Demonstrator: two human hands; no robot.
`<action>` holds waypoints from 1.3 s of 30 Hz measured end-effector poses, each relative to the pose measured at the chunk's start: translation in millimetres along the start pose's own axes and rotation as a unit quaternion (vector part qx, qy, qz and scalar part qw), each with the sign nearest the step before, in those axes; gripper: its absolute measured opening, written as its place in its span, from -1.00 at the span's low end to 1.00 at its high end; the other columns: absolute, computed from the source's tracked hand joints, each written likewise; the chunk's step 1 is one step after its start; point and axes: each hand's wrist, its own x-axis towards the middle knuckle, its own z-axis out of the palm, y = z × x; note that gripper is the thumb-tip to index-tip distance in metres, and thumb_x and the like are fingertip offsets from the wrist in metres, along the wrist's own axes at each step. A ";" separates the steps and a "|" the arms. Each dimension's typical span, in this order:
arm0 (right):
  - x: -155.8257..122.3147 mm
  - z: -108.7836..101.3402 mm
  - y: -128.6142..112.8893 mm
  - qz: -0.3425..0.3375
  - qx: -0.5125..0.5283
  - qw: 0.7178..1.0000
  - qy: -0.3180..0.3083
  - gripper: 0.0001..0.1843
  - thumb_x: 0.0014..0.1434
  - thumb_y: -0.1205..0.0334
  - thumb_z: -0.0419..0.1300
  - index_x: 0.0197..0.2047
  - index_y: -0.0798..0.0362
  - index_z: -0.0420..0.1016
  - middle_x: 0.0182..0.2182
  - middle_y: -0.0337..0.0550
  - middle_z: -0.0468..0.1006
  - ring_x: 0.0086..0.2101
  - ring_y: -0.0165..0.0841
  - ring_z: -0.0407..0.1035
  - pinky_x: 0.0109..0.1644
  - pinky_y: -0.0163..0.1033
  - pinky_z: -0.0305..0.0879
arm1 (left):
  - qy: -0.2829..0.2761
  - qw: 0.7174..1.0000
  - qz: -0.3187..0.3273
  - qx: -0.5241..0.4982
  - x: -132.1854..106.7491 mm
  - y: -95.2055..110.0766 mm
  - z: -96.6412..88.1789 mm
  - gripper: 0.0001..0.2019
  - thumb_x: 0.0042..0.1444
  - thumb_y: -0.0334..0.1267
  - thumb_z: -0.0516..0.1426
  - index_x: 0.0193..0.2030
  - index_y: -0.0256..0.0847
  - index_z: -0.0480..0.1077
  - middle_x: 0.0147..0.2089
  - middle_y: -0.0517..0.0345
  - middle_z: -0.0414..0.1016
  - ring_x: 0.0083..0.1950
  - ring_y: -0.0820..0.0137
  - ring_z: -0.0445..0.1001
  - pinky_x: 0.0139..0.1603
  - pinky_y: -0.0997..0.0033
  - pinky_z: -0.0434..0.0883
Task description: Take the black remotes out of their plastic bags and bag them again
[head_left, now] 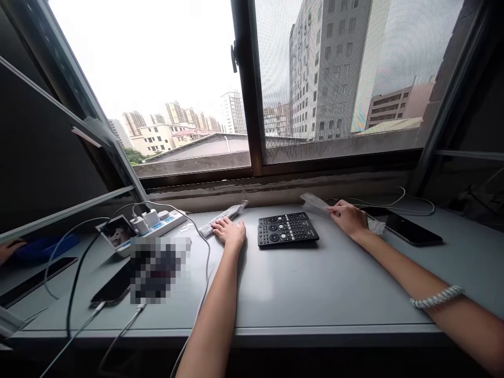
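Note:
Three black remote controls [287,229] lie side by side on the desk, buttons facing up. To their left, my left hand [230,232] rests with its fingers spread over the near end of a clear plastic packet [232,211]; what is inside the packet is hard to make out. On the other side, my right hand [350,218] pinches a clear plastic bag [315,203] between thumb and fingers, just above the desk. More crumpled plastic [377,227] shows beside that wrist.
A black phone [413,231] lies at the right, a cable behind it. At the left stand a power strip [165,224] with chargers and a small picture [117,232]. Another phone [114,286] is plugged in, near a blurred patch. Another person's hand [8,251] shows far left.

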 end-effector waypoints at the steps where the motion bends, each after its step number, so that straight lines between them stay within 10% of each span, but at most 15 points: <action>1: -0.2 1.5 -0.1 0.000 -0.003 1.000 -0.015 -0.68 0.10 0.27 0.05 -0.18 -0.13 0.59 -0.29 -0.21 0.51 -0.32 -0.35 0.38 -0.50 -0.32 0.04 | -0.002 1.000 0.000 -0.001 -0.3 0.2 -0.6 -0.34 0.15 -0.03 -0.13 0.26 -0.51 0.03 0.32 -0.34 -0.01 0.34 -0.10 -0.12 0.23 0.07 0.00; 7: -2.7 5.0 -0.7 0.034 0.033 0.997 -0.058 -0.67 0.08 0.15 0.06 -0.15 -0.08 0.58 -0.26 -0.17 0.50 -0.20 -0.27 0.38 -0.39 -0.29 0.16 | 0.017 1.000 -0.003 -0.007 2.5 -2.6 -2.8 -0.40 0.14 -0.08 -0.10 0.22 -0.50 0.10 0.30 -0.35 0.01 0.34 -0.05 -0.07 0.24 0.10 0.01; 14: -2.0 -4.6 -0.9 0.040 0.097 0.994 0.032 -0.68 0.03 0.09 0.09 -0.21 -0.03 0.56 -0.31 -0.17 0.52 -0.27 -0.27 0.39 -0.05 -0.10 0.14 | 0.044 0.999 -0.001 -0.010 13.7 -13.0 2.6 -0.46 0.14 -0.19 -0.08 0.20 -0.52 0.11 0.26 -0.32 0.11 0.35 0.07 -0.07 0.28 0.18 -0.05; 19: -4.4 -9.7 -7.1 0.045 0.147 0.982 0.109 -0.73 0.01 0.15 0.09 -0.30 -0.02 0.57 -0.33 -0.14 0.51 -0.27 -0.25 0.38 -0.11 -0.11 0.16 | 0.063 0.998 0.001 -0.015 10.8 -9.9 -2.0 -0.56 0.07 -0.23 0.01 0.08 -0.41 0.21 0.14 -0.26 0.22 0.13 0.10 0.26 0.13 0.22 0.17; 26: -7.0 -8.0 -15.3 0.034 0.229 0.966 0.115 -0.75 -0.01 0.17 0.09 -0.37 0.01 0.58 -0.35 -0.10 0.52 -0.38 -0.27 0.39 -0.21 -0.15 0.25 | 0.048 0.997 0.000 -0.062 2.3 -7.6 -7.4 -0.66 -0.02 -0.23 0.10 -0.10 -0.36 0.28 0.07 -0.30 0.22 0.12 0.01 0.22 0.03 0.10 0.22; 34: -7.6 -6.0 -25.0 0.000 0.300 0.946 0.122 -0.74 0.00 0.13 0.09 -0.37 0.02 0.57 -0.38 -0.08 0.52 -0.43 -0.29 0.38 -0.26 -0.15 0.29 | 0.178 0.952 0.212 -0.129 -10.0 4.8 -20.5 -0.63 -0.15 -0.42 0.08 -0.12 -0.19 0.20 -0.09 -0.05 0.31 -0.06 0.17 0.34 -0.06 0.19 0.27; 39: -9.7 -14.7 -41.2 0.031 0.408 0.910 0.065 -0.71 0.01 0.05 0.13 -0.28 0.02 0.54 -0.33 -0.09 0.55 -0.39 -0.30 0.39 -0.26 -0.17 0.31 | 0.135 0.907 0.358 -0.176 -29.2 24.1 -25.7 -0.61 -0.16 -0.39 0.10 -0.13 -0.13 0.14 -0.17 0.09 0.39 -0.19 0.26 0.40 -0.13 0.28 0.31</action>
